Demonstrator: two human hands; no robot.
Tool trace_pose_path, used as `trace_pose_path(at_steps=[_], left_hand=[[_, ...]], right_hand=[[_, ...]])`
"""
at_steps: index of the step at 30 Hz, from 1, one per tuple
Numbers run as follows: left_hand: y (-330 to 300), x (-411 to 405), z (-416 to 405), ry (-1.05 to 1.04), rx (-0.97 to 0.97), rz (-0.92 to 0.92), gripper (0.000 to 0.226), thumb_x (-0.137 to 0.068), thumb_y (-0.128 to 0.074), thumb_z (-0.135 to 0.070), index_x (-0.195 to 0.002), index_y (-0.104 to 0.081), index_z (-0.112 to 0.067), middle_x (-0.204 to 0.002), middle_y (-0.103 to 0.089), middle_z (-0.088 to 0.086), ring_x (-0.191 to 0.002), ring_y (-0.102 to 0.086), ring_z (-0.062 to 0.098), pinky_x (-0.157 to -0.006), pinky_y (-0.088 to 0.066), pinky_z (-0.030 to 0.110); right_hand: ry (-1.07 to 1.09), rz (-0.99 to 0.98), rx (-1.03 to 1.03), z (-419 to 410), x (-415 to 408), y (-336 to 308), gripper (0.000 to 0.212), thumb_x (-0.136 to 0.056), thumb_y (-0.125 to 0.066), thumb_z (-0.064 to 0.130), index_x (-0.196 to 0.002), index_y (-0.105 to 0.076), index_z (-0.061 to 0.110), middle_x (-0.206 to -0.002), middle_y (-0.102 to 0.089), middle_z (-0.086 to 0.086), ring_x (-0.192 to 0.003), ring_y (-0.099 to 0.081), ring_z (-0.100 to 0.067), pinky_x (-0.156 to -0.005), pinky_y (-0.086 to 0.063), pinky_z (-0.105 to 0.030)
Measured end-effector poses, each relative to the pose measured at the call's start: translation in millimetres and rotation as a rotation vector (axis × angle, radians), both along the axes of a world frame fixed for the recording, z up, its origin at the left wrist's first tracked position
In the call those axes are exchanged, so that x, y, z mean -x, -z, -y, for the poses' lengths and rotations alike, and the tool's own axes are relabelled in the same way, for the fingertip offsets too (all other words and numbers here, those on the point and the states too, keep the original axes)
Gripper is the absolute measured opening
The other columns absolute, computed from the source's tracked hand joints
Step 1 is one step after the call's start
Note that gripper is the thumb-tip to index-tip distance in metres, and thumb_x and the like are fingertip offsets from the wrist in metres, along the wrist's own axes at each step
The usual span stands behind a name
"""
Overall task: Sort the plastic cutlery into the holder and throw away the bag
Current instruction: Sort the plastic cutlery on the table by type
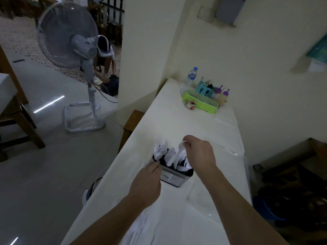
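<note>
A dark rectangular cutlery holder stands on the white-covered table, filled with several white plastic spoons standing upright. My left hand grips the holder's near left corner. My right hand hovers over the holder's right side and pinches a white plastic spoon by its handle. More white plastic cutlery lies in a loose pile on the table between my forearms. A clear plastic bag lies flat on the table under and right of my right arm.
At the table's far end stand a green tray, a teal cutlery caddy, sauce bottles and a water bottle. A standing fan stands on the floor left. A person crouches behind it. Wall runs along the right.
</note>
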State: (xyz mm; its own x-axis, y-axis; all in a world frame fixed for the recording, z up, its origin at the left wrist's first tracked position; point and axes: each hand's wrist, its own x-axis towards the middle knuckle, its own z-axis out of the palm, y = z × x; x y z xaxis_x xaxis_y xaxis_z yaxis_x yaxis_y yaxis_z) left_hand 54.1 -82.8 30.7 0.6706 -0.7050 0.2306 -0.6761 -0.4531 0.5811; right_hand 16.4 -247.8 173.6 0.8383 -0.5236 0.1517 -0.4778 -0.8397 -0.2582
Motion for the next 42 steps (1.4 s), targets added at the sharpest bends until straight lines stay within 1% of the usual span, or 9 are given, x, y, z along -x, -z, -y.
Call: trace_pose_path(at_steps=[5, 8, 14, 19, 23, 26, 32, 35, 42], left_hand=[[1, -8, 5, 0.089, -0.183, -0.003, 0.058, -0.097, -0.045, -0.023, -0.152, -0.028, -0.017, -0.159, -0.029, -0.001, -0.148, -0.021, 0.017, -0.119, -0.025, 0.033], [0, -9, 6, 0.088, -0.209, 0.0, 0.06, -0.098, -0.044, -0.024, -0.154, -0.022, -0.017, -0.161, -0.023, -0.001, -0.149, -0.016, 0.016, -0.119, -0.021, 0.032], [6, -12, 8, 0.114, -0.216, 0.002, 0.06, -0.097, -0.045, -0.022, -0.152, -0.025, -0.016, -0.16, -0.024, 0.001, -0.149, -0.017, 0.018, -0.119, -0.026, 0.034], [7, -13, 11, 0.109, -0.228, -0.001, 0.058, -0.097, -0.043, -0.021, -0.152, -0.026, -0.014, -0.16, -0.025, 0.004, -0.149, -0.018, 0.02, -0.119, -0.026, 0.034], [7, -16, 13, 0.119, -0.232, 0.013, 0.058, -0.097, -0.043, -0.021, -0.152, -0.027, -0.014, -0.159, -0.028, 0.004, -0.147, -0.022, 0.019, -0.118, -0.028, 0.034], [7, -18, 12, 0.122, -0.228, -0.002, 0.058, -0.096, -0.043, -0.021, -0.152, -0.029, -0.014, -0.158, -0.03, 0.004, -0.146, -0.026, 0.019, -0.116, -0.031, 0.034], [2, -18, 10, 0.132, -0.193, -0.016, 0.058, -0.094, -0.045, -0.015, -0.15, -0.031, -0.011, -0.155, -0.034, 0.006, -0.141, -0.033, 0.021, -0.114, -0.034, 0.031], [0, -18, 10, 0.144, -0.198, -0.021, 0.057, -0.095, -0.044, -0.014, -0.15, -0.03, -0.01, -0.156, -0.032, 0.006, -0.143, -0.029, 0.02, -0.116, -0.029, 0.031], [-2, -21, 6, 0.192, -0.237, -0.062, 0.056, -0.093, -0.048, -0.012, -0.148, -0.035, -0.012, -0.155, -0.034, 0.006, -0.139, -0.037, 0.022, -0.114, -0.036, 0.035]], right_hand=[[-0.024, -0.12, 0.015, -1, -8, 19, 0.027, -0.094, -0.048, 0.013, -0.115, -0.064, 0.02, -0.091, -0.071, -0.009, -0.081, -0.064, -0.027, -0.067, -0.046, -0.029], [-0.054, -0.174, 0.038, -3, -11, 31, 0.025, -0.092, -0.051, 0.009, -0.111, -0.064, 0.018, -0.095, -0.069, -0.007, -0.087, -0.065, -0.027, -0.066, -0.041, -0.028], [-0.096, -0.133, 0.095, 5, -14, 27, 0.038, -0.077, -0.071, 0.004, -0.112, -0.063, 0.017, -0.096, -0.069, -0.006, -0.085, -0.065, -0.026, -0.07, -0.045, -0.029], [-0.063, -0.046, 0.132, 13, -18, 23, 0.025, -0.092, -0.051, 0.008, -0.113, -0.064, 0.013, -0.092, -0.07, -0.01, -0.083, -0.064, -0.027, -0.065, -0.038, -0.028], [-0.094, -0.103, 0.11, 13, -16, 30, 0.024, -0.085, -0.061, 0.006, -0.108, -0.064, 0.012, -0.092, -0.069, -0.008, -0.084, -0.064, -0.025, -0.066, -0.04, -0.029], [-0.122, -0.179, 0.117, 11, -15, 45, 0.015, -0.085, -0.057, 0.007, -0.097, -0.063, 0.013, -0.093, -0.066, -0.006, -0.085, -0.063, -0.025, -0.064, -0.039, -0.03], [-0.145, -0.167, 0.143, 8, -18, 71, 0.023, -0.085, -0.059, 0.011, -0.101, -0.074, 0.018, -0.094, -0.063, -0.008, -0.088, -0.058, -0.03, -0.067, -0.04, -0.03], [-0.119, -0.234, 0.071, 9, -25, 69, 0.024, -0.086, -0.057, 0.011, -0.104, -0.071, 0.018, -0.096, -0.064, -0.008, -0.091, -0.06, -0.028, -0.071, -0.044, -0.031], [-0.14, -0.336, -0.062, 19, -31, 57, 0.029, -0.083, -0.06, 0.015, -0.112, -0.067, 0.012, -0.106, -0.069, -0.011, -0.099, -0.063, -0.03, -0.077, -0.045, -0.029]])
